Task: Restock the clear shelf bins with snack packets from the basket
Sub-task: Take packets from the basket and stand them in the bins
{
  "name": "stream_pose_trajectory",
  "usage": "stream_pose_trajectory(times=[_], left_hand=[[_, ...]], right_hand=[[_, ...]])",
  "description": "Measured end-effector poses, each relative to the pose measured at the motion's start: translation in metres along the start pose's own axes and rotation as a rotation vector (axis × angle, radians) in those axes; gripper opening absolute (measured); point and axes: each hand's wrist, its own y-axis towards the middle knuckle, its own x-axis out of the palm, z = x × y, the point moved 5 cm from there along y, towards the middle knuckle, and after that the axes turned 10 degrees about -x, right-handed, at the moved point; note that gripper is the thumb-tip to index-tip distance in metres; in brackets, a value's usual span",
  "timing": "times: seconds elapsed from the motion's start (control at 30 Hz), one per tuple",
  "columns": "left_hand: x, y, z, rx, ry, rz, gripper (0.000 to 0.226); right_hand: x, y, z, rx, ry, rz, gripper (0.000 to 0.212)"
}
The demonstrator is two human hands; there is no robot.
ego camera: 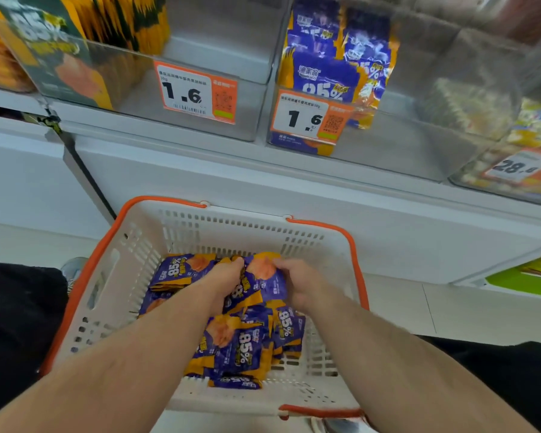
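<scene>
A white basket [132, 264] with orange handles sits low in front of me, holding several purple-and-orange snack packets [238, 348]. Both my hands are down inside it. My left hand [224, 278] and my right hand [297, 284] together grip a bunch of the purple packets [263, 281] near the basket's far side. Above, a clear shelf bin [419, 132] holds a few matching purple packets [331, 67] standing at its left. Left of it, another clear bin [231, 120] holds dark green-and-orange packets [75, 51].
Orange price tags reading 1.6 [194, 95] hang on the bin fronts. A further bin [519, 157] at the right holds yellowish packets. White shelf fronting [263, 189] runs below the bins. My dark trousers [16, 332] flank the basket; pale floor tiles [450, 310] lie to the right.
</scene>
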Motion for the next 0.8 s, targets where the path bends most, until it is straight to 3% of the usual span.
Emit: stream_pose_trajectory(times=[0.1, 0.17, 0.23, 0.33, 0.4, 0.53, 0.63, 0.73, 0.8], left_hand=[[0.018, -0.024, 0.004, -0.027, -0.157, -0.237, 0.049], [0.02, -0.032, 0.007, -0.011, -0.122, -0.212, 0.047], [0.012, -0.034, 0.018, 0.097, 0.019, -0.06, 0.041], [-0.001, -0.054, 0.046, 0.377, 0.391, 0.287, 0.028], [0.005, -0.08, 0.064, 0.61, 0.43, 0.315, 0.023], [0.037, -0.132, 0.091, 0.956, 0.662, 0.354, 0.031], [0.042, -0.16, 0.109, 1.059, 0.578, 0.402, 0.031], [0.029, -0.172, 0.126, 1.048, 0.345, 0.395, 0.029], [0.028, -0.187, 0.14, 1.134, 0.272, 0.441, 0.026]], right_hand=[[0.018, -0.013, -0.014, -0.013, 0.12, -0.089, 0.026], [0.02, -0.02, -0.022, -0.003, 0.064, -0.138, 0.023], [0.016, -0.031, -0.041, -0.024, -0.17, -0.157, 0.015], [-0.003, -0.047, -0.086, -0.136, -0.568, -0.052, 0.02], [-0.007, -0.057, -0.114, -0.196, -0.747, -0.054, 0.021], [0.008, -0.076, -0.147, -0.32, -1.067, -0.253, 0.012], [0.01, -0.091, -0.169, -0.389, -1.072, -0.273, 0.025], [-0.001, -0.104, -0.193, -0.442, -0.947, -0.195, 0.018], [-0.008, -0.11, -0.209, -0.45, -0.806, -0.168, 0.014]])
